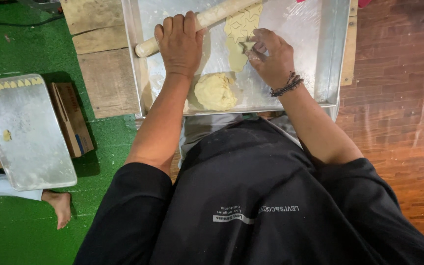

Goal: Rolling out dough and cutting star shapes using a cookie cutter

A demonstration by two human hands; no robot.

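I look down at a metal tray [327,59] set on wooden boards [106,78] in front of me. My left hand [180,41] lies palm down over a wooden rolling pin [207,18], fingers curled over it and gripping, and the pin runs slanted across the top of the tray. My right hand [271,59], with a dark beaded bracelet [286,86] at the wrist, pinches a small star cutter [248,45] between thumb and fingers, pressed onto the flat sheet of dough [239,34]. The sheet already carries star-shaped cuts and lies just beside the pin. A round ball of dough [215,91] sits near the front edge of the tray, between my 2 forearms. To my left, on green matting [20,230], a second tray [25,142] holds a row of small dough pieces [8,84] along its far edge, with a cardboard box [72,118] just beside it and another person's bare foot [60,206] near it.
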